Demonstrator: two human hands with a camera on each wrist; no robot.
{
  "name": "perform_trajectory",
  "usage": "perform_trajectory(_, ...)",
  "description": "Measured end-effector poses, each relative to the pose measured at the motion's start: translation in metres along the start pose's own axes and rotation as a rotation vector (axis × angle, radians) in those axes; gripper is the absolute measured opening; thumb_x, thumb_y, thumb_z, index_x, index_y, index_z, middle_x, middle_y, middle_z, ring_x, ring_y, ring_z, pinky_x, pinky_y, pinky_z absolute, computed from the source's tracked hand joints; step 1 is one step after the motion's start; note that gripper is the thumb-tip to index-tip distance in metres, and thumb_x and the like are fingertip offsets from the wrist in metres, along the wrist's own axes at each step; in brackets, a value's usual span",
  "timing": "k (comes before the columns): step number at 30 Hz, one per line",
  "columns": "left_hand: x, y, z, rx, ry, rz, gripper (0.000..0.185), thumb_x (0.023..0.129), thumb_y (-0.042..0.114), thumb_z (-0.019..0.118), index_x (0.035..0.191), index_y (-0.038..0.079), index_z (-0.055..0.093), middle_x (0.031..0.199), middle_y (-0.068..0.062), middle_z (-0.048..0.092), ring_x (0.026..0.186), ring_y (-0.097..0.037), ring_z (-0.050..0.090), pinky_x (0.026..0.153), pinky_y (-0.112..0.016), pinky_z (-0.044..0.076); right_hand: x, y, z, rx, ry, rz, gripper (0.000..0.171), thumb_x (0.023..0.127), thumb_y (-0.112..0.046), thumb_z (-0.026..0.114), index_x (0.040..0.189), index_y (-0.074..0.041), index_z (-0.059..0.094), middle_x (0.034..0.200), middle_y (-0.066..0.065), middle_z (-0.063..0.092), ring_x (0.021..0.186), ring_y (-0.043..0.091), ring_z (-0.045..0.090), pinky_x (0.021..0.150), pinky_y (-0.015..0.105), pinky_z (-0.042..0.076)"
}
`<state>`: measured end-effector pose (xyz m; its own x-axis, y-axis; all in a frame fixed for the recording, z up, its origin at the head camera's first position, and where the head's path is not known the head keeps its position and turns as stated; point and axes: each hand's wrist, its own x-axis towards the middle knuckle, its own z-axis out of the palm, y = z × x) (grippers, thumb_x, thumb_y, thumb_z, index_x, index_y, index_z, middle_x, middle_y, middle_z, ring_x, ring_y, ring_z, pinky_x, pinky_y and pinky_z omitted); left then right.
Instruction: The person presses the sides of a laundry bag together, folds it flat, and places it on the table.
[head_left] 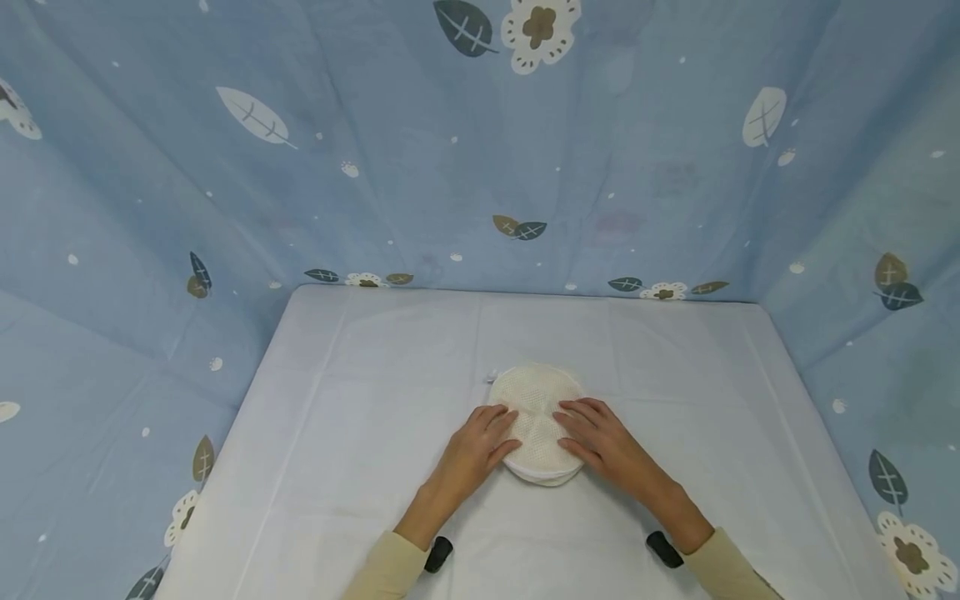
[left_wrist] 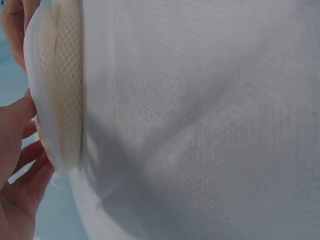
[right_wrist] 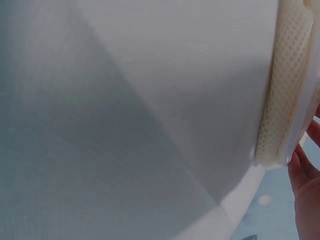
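A round cream mesh pouch (head_left: 537, 450) lies flattened on the white-covered table, a small tab at its upper left edge. Side-on in the left wrist view, its mesh wall (left_wrist: 69, 85) is low and folded beneath a smooth white rim. My left hand (head_left: 474, 446) rests on the left part of the pouch's top, fingers loosely extended. From the other side my right hand (head_left: 606, 442) rests on the right part, its fingertips spread over the mesh. In the right wrist view, the fingers (right_wrist: 299, 172) touch near the pale rim.
The table (head_left: 360, 400) has a white cloth cover with faint creases. Blue curtains (head_left: 405, 167) with leaf and flower prints hang behind it and along both sides. A black piece (head_left: 438, 554) sits by the left wrist, another black piece (head_left: 664, 550) by the right.
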<state>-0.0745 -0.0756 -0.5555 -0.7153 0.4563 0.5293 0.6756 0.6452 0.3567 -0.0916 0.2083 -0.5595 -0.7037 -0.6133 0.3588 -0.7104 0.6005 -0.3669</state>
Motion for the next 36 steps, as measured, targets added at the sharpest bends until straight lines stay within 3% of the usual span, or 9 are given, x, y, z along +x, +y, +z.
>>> perform_trajectory(17, -0.001, -0.006, 0.000, -0.044, -0.052, -0.035, 0.048, 0.087, 0.020, 0.081, 0.127, -0.004, 0.068, 0.124, -0.019, 0.064, 0.117, -0.030, 0.061, 0.097, -0.039, 0.054, 0.007, 0.000, 0.010, 0.054, -0.046, 0.058, 0.047, 0.093, -0.022, 0.076, 0.138, -0.010, 0.066, 0.142, 0.009, 0.056, 0.128, 0.028, 0.048, 0.102, 0.052, 0.046)
perform_trajectory(26, 0.003, -0.013, -0.001, -0.077, -0.132, -0.060, 0.049, 0.090, 0.022, 0.079, 0.131, 0.001, 0.061, 0.126, -0.013, 0.057, 0.112, -0.027, 0.055, 0.097, -0.037, 0.051, 0.012, 0.007, 0.012, 0.057, -0.045, 0.036, 0.048, 0.092, -0.023, 0.077, 0.137, -0.010, 0.064, 0.141, 0.010, 0.055, 0.125, 0.028, 0.049, 0.101, 0.052, 0.045)
perform_trajectory(32, 0.008, -0.016, -0.006, -0.163, -0.149, -0.094, 0.050, 0.090, 0.024, 0.080, 0.131, 0.003, 0.062, 0.125, -0.011, 0.054, 0.110, -0.025, 0.050, 0.094, -0.037, 0.051, 0.013, 0.010, 0.004, 0.109, -0.023, 0.023, 0.047, 0.092, -0.021, 0.079, 0.136, -0.012, 0.065, 0.142, 0.009, 0.055, 0.127, 0.025, 0.048, 0.102, 0.047, 0.045)
perform_trajectory(36, 0.013, -0.017, -0.010, -0.170, -0.120, -0.090, 0.040, 0.094, 0.021, 0.076, 0.128, 0.002, 0.065, 0.122, -0.010, 0.057, 0.109, -0.024, 0.052, 0.091, -0.036, 0.053, 0.014, 0.011, -0.004, 0.133, 0.008, 0.017, 0.049, 0.089, -0.019, 0.082, 0.134, -0.010, 0.065, 0.140, 0.008, 0.057, 0.126, 0.024, 0.050, 0.105, 0.031, 0.044)
